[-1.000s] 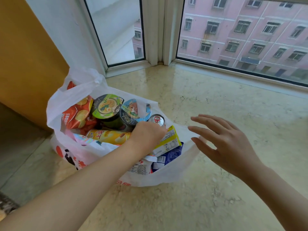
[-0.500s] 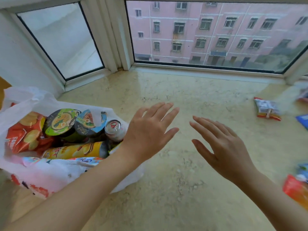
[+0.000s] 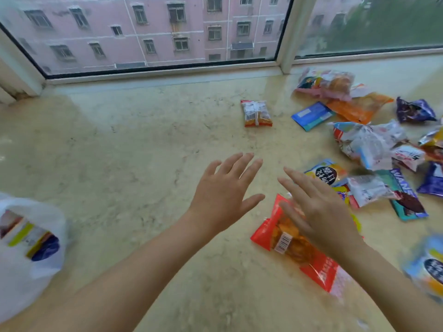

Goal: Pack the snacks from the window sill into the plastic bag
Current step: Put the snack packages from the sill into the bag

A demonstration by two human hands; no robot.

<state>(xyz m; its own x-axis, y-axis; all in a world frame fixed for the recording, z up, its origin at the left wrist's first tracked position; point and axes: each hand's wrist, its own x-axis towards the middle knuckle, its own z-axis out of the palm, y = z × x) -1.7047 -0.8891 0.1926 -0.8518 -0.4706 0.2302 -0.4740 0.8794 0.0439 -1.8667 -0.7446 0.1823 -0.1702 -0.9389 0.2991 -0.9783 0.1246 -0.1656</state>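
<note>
The white plastic bag [image 3: 28,267] sits at the far left edge, with packed snacks showing through its mouth. My left hand [image 3: 223,195] hovers open over the bare sill, holding nothing. My right hand [image 3: 318,209] is open too, fingers spread just above a red snack packet [image 3: 294,250] with a barcode. A small red-and-white packet [image 3: 257,113] lies alone further back. Several more snack packets [image 3: 369,144] are scattered along the right side of the marble window sill [image 3: 134,149].
Window glass and white frames [image 3: 285,34] close off the back of the sill. A blue packet [image 3: 311,115] and an orange one [image 3: 359,107] lie near the window at the right. A blurred blue-and-yellow packet [image 3: 429,267] sits at the right edge.
My left hand has left the bag and both hands have swung right across the sill. The view turned right, so the bag slid to the left edge and the loose snacks came into sight.
</note>
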